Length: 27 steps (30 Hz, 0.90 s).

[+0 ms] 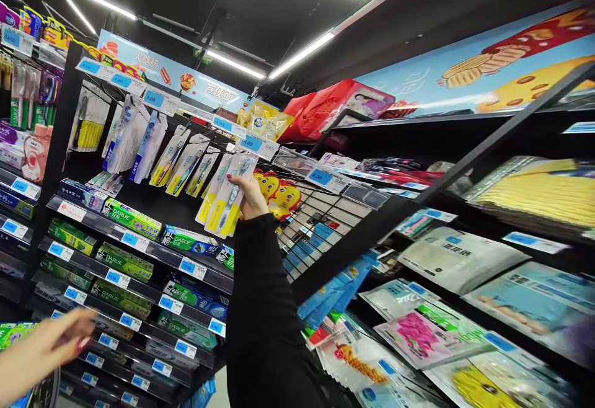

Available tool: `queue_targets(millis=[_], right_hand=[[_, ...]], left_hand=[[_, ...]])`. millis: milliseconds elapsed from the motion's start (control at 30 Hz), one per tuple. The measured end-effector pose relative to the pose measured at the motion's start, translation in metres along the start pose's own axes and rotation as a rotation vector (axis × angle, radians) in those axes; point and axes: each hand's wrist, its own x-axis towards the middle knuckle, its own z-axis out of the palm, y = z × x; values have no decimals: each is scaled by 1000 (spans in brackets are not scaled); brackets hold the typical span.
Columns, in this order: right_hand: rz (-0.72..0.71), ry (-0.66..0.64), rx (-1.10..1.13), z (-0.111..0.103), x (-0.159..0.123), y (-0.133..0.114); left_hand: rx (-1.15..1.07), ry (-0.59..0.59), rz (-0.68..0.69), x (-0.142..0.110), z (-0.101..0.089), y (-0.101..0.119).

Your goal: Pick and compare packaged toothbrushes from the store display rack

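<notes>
My right hand (251, 196), at the end of a black sleeve, is closed on the edge of a packaged toothbrush (231, 200) with a yellow lower card. That pack hangs at the front of a row on a hook, with more yellow-and-clear toothbrush packs (211, 200) just behind it. My thumb lies across its upper front; the other fingers are mostly hidden behind. At lower left, my left hand (56, 346) is blurred, its fingers loosely stretched and apart, with nothing seen in them. It is in front of the lower shelves of toothpaste boxes.
Other toothbrush packs (127, 135) hang to the left. Green toothpaste boxes (132, 217) line the shelves (153, 243) below. A wire grid (320, 225) and a slanting black shelf frame (446, 175) stand to the right, beside bagged goods (460, 253). Price tags (258, 146) project above the hooks.
</notes>
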Motion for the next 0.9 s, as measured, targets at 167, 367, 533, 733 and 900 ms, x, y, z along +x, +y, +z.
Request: queue_targets(millis=[167, 367, 533, 733, 900], right_hand=[[63, 25, 2, 9, 0, -6], [-26, -20, 152, 13, -7, 0], [-101, -88, 138, 4, -15, 4], [-100, -144, 63, -13, -21, -14], [-83, -146, 32, -14, -32, -15]], left_hand=[[109, 111, 337, 155, 39, 133], [-249, -229, 350, 262, 86, 199], [-272, -142, 441, 268, 106, 179], [-257, -114, 625, 262, 122, 179], [-313, -180, 615, 251, 125, 175]])
